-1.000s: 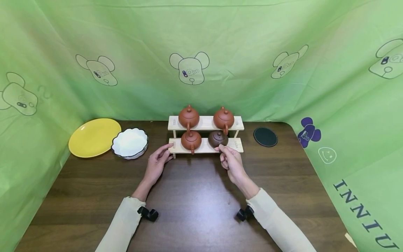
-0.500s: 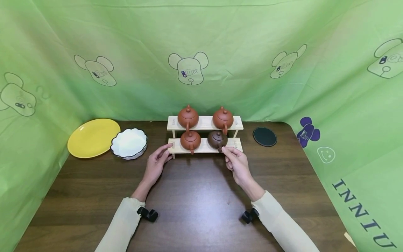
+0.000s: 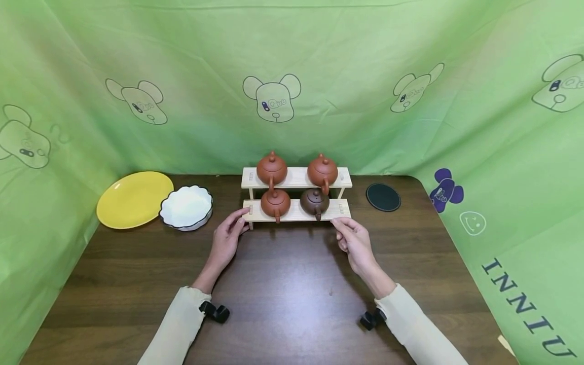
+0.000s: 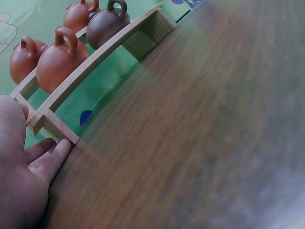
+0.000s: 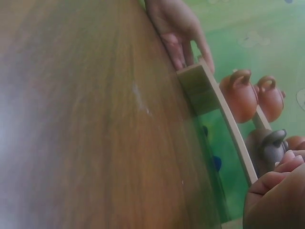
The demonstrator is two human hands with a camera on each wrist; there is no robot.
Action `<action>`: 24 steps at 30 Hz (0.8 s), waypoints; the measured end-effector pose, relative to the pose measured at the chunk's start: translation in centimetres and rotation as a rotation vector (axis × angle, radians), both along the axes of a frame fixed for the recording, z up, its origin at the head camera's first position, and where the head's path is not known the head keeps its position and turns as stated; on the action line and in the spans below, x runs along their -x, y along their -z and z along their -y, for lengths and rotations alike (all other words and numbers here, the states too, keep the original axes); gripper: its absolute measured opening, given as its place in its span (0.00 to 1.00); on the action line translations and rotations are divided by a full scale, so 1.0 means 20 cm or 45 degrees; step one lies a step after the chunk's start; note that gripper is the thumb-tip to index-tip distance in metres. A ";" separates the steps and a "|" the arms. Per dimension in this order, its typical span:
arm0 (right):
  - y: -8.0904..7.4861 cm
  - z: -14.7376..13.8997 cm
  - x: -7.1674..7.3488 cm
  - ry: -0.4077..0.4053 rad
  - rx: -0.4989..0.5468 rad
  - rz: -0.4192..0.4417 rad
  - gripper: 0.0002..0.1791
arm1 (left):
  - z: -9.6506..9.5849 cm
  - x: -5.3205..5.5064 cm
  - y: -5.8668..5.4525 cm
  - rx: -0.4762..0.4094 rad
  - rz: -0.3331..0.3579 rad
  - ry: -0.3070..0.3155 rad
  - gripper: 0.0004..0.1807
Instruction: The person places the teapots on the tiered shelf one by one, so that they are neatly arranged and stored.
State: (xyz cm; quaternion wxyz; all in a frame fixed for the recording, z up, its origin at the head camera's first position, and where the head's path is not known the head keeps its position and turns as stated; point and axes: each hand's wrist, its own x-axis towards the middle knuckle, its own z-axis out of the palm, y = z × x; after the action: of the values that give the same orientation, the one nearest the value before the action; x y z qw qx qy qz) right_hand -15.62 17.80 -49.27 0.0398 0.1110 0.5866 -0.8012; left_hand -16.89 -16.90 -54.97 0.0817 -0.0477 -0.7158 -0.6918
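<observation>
A two-tier wooden display rack [image 3: 296,216] bears several small teapots. On its lower tier stand a dark brown teapot [image 3: 315,202] and a reddish-brown teapot [image 3: 276,203], handles toward me. Two more reddish-brown teapots, one on the left [image 3: 271,170] and one on the right [image 3: 322,171], occupy the upper tier. My left hand [image 3: 225,236] touches the rack's left end with extended fingers, some beside the leg in the left wrist view. My right hand [image 3: 357,242], fingers curled and thumb against forefinger, is at the front right edge of the lower tier, apart from the dark teapot.
To the left lie a yellow plate [image 3: 134,199] and a white scalloped bowl [image 3: 186,207] with a dark rim. A round black coaster [image 3: 383,197] lies right of the rack. Green printed cloth [image 3: 205,147] hangs behind and beside the wooden table [image 3: 292,289].
My right hand has come off the dark teapot's handle and moved right and toward me. The handle now shows, pointing forward. My left hand has stayed at the rack's end.
</observation>
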 end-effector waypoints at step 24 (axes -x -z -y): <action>-0.05 -0.27 -0.04 -0.135 -0.456 -0.123 0.12 | -0.05 -0.05 -0.06 0.128 0.007 -0.133 0.21</action>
State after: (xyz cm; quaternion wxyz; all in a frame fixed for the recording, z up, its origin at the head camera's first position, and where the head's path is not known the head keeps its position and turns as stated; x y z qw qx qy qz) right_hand -14.88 23.22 -48.24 0.0335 0.0466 0.7261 -0.6851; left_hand -15.91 -15.91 -53.81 0.1133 -0.0125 -0.7513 -0.6500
